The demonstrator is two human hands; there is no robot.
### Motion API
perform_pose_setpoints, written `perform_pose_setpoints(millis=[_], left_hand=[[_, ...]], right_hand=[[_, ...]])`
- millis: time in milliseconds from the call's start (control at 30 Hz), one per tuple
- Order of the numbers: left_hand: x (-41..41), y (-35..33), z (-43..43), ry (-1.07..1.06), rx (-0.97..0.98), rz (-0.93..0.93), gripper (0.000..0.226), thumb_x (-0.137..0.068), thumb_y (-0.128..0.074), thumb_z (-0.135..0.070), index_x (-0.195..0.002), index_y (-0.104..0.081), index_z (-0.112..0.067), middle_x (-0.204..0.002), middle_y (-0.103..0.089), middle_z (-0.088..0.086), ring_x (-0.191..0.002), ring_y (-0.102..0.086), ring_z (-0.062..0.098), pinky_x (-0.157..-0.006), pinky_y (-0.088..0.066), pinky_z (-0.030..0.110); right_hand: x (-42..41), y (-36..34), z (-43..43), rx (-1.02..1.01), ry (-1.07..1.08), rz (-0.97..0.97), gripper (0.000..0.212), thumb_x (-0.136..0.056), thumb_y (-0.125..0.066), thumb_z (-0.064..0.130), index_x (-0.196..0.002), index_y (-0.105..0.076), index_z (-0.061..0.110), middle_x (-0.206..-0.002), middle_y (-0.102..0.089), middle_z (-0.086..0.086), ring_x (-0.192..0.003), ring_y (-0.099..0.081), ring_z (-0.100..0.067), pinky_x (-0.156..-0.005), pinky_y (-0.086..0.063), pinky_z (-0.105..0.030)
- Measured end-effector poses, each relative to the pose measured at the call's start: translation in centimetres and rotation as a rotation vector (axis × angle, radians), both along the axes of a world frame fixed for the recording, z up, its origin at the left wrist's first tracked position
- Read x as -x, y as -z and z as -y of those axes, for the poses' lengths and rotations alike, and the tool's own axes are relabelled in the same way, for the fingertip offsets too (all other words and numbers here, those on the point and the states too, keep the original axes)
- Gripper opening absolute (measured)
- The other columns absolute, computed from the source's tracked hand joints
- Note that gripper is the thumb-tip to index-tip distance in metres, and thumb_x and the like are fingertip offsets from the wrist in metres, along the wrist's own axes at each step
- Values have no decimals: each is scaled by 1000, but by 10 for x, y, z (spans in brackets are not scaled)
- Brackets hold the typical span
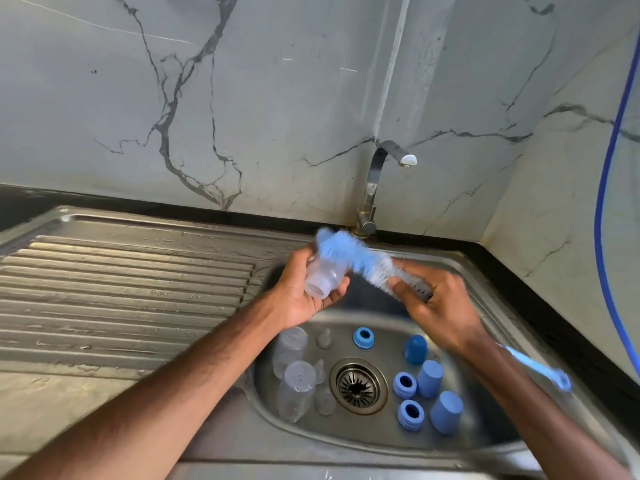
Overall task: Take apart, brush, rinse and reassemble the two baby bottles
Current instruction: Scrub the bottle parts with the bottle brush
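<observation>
Bottle (322, 277), clear and with nothing on its neck, is held over the sink (374, 431), just right of the ribbed drainboard (121, 282). Your left hand (304, 299) grasps it, fingers curled under its body, and its open neck points near and left.

Below that hand, on the left of the sink floor, two more bottles (289, 348) (296, 389) lie on their sides, one just nearer than the other. Small clear nipples (324, 338) (325, 400) sit just right of them.

The brush (349, 254) slants from the bottle's far end down to your right hand. Its blue and white bristles lie against the outside of the bottle, though blur hides exactly where they touch. The tap (372, 188) stands at the far rim behind the brush head, with its spout turned right. The drain (358, 384) sits in the middle of the floor.

Your right hand (436, 306) is clenched round the brush where the bristles end. The pale blue handle (540, 367) runs under your wrist and sticks out to the right.

Three blue rings sit on the floor, one (363, 337) far of the drain and two (404, 384) (411, 415) right of it. Three blue caps (415, 348) (430, 378) (446, 412) sit just right of the rings, the far one darker.

A blue hose (609, 188) hangs down the wall at far right.
</observation>
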State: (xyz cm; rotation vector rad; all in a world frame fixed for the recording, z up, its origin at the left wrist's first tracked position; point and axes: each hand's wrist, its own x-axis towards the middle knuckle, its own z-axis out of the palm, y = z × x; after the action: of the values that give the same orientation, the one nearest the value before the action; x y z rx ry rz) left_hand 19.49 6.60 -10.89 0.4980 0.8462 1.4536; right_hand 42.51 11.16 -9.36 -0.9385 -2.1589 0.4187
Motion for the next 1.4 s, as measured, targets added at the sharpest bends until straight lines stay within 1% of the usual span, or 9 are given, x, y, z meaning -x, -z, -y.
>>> perform_pose_setpoints(millis=[200, 500, 633, 767, 867, 1033, 1200, 1333, 1400], left_hand=[[2, 1, 2, -70, 5, -43, 48, -100, -57, -48, -115, -65, -2, -90, -76, 15, -75, -73, 23, -59, -61, 32], [0, -1, 3, -46, 40, -116, 41, -104, -51, -33, -124, -63, 0, -106, -70, 19, -79, -69, 23, -57, -59, 31], [-1, -4, 3, -18, 48, -98, 43, -106, -40, -29, -121, -67, 0, -100, -75, 19, -63, -62, 19, -50, -54, 28], [0, -2, 3, -46, 33, -103, 55, -103, -48, -53, -112, -67, -3, -93, -73, 18, -70, -69, 22, -53, -57, 30], [1, -5, 3, -1, 18, -80, 67, -96, -53, -65, -114, -70, -2, -90, -74, 17, -61, -67, 20, -48, -56, 28], [1, -5, 4, 32, -22, -78, 66, -86, -65, -62, -114, -69, -3, -93, -73, 15, -73, -70, 19, -57, -58, 28], [1, -6, 3, -31, -44, -29, 49, -86, -73, -54, -93, -81, -6, -91, -73, 14, -66, -68, 19, -50, -58, 28], [3, -4, 2, -64, -34, -47, 58, -95, -60, -55, -110, -71, 0, -99, -74, 17, -82, -72, 25, -72, -60, 35], [3, -4, 2, -65, -7, -47, 56, -98, -55, -54, -114, -67, -1, -98, -73, 17, -84, -68, 24, -74, -54, 35]], right_hand=[[0, 0, 16, -2, -200, 91, 37, -98, -70, 29, -135, -66, 32, -119, -72, 21, -94, -71, 6, -77, -58, -15], [-5, -5, 7, 48, -165, 99, 35, -97, -71, 31, -132, -68, 34, -115, -75, 17, -91, -72, 4, -76, -61, -21], [-8, -10, -2, -29, 43, -33, 34, -96, -73, 28, -130, -71, 28, -103, -68, 26, -87, -64, 19, -71, -49, -2], [-5, -5, 5, 74, -198, 73, 34, -96, -73, 31, -130, -69, 37, -109, -75, 21, -85, -71, 7, -66, -54, -11], [-5, -11, 0, -7, -21, -28, 35, -96, -74, 29, -130, -72, 27, -112, -73, 22, -91, -68, 14, -75, -52, -5], [-4, -7, 10, 59, -238, 61, 31, -97, -72, 26, -128, -72, 31, -109, -77, 18, -86, -71, 7, -68, -53, -9], [-9, -11, -2, 22, 15, -33, 34, -97, -72, 30, -131, -71, 26, -105, -71, 24, -83, -68, 12, -67, -52, -8], [-2, -8, 10, 89, -261, 74, 33, -97, -72, 28, -131, -71, 31, -114, -76, 17, -90, -72, 4, -72, -57, -14], [-3, -10, 5, 74, -198, 66, 35, -97, -72, 27, -131, -70, 33, -117, -74, 19, -95, -72, 2, -80, -62, -25]])
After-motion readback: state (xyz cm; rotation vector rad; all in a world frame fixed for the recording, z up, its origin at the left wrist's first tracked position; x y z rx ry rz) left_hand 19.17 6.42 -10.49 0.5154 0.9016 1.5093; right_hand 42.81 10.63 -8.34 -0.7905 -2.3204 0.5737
